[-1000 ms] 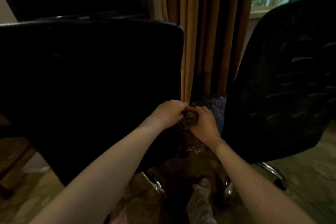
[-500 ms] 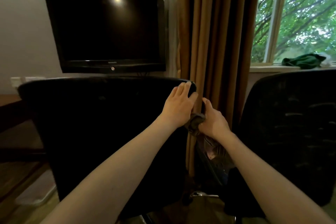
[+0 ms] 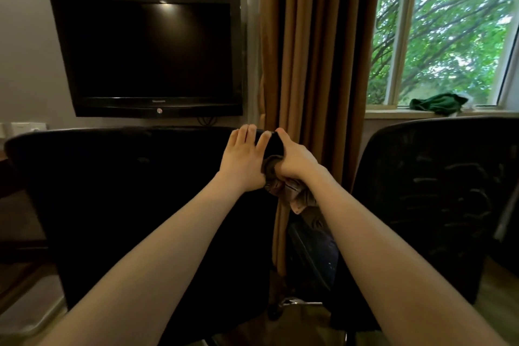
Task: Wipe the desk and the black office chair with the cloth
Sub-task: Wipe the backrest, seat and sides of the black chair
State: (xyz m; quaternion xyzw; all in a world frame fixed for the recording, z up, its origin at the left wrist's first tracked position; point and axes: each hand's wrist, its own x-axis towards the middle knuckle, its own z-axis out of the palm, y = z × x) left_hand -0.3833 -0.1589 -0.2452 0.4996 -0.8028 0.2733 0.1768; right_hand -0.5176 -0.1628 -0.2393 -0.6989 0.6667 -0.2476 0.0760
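The person is working on the chair: the left hand [image 3: 243, 161] is resting straight-fingered on the black office chair [image 3: 140, 191] at its top right corner, while the right hand [image 3: 295, 161] is gripping the bunched cloth [image 3: 283, 191] against that corner (tail dangling below). The next move is probably calling for a pressed sweep leftward along the top.

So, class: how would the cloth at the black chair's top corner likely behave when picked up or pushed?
Probably floppy: the cloth bunches in the right hand and hangs below it in loose folds. Likely light, since that one hand holds it up. Pushed along the chair back, it would probably crumple rather than slide stiffly.
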